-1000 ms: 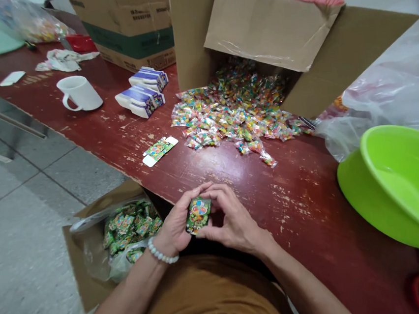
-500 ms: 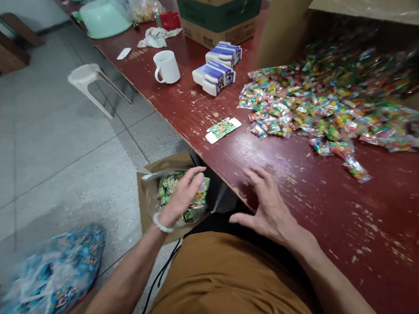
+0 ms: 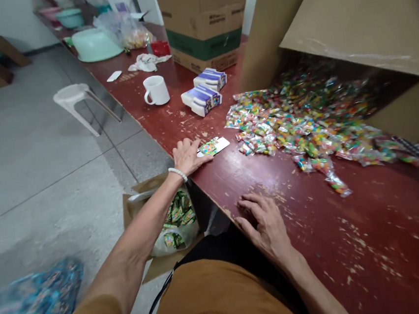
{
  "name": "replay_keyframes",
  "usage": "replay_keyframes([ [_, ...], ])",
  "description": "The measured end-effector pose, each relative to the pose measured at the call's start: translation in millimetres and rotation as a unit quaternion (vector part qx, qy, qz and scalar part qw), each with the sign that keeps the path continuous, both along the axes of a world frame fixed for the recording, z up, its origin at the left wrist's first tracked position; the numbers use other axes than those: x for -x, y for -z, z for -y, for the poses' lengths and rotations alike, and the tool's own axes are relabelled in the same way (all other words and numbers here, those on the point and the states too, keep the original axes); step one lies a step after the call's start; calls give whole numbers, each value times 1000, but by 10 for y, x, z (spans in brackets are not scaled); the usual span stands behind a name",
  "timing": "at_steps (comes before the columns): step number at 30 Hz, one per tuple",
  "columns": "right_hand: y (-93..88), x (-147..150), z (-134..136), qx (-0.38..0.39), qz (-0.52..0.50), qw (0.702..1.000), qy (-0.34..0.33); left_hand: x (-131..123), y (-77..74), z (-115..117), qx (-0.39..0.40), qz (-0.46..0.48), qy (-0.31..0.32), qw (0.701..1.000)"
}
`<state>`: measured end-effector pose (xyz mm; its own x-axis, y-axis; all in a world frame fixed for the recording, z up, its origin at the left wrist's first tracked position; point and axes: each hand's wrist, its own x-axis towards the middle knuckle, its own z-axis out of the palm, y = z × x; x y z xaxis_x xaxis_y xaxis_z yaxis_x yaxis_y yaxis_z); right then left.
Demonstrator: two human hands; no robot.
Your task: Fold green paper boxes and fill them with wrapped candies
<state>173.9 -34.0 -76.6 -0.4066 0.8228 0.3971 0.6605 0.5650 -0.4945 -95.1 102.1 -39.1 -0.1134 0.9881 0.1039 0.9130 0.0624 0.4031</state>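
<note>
My left hand (image 3: 187,158) reaches over the table's near edge, its thumb and fingers apart around the left end of a small flattened candy carton (image 3: 210,147). The carton is green and colourful with white flaps and lies on the red table. Whether the fingers press on it is hard to see. My right hand (image 3: 266,223) is at the table edge, fingers loosely bent and apart, holding nothing. Below my left forearm, a cardboard box (image 3: 128,211) with a plastic liner holds many filled green cartons (image 3: 179,211).
Clear candy sachets (image 3: 284,125) spill from a large tipped box (image 3: 352,20) on the right. Bundled blue-white cartons (image 3: 202,100), a white mug (image 3: 156,90) and a tall box (image 3: 204,29) stand farther back. A white stool (image 3: 72,93) and blue bag (image 3: 35,307) are at left.
My left hand has moved from above the floor box up to the carton on the table. A green carton seen by that hand is no longer there. My right hand's fingers have bent slightly.
</note>
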Motion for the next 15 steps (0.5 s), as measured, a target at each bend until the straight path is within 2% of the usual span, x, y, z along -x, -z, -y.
replay_keyframes([
  [4,-16,11,-9,14,-14,1000,4,-18,-29,-107,13,41,19,999],
  [9,-70,47,-2,43,-73,996,18,2,-77,-71,2,160,-13,987],
  [12,-181,70,-4,89,-183,977,65,-125,-118,208,16,254,-10,967],
  [15,-369,106,-38,129,-276,945,118,-355,-184,712,72,352,31,933],
])
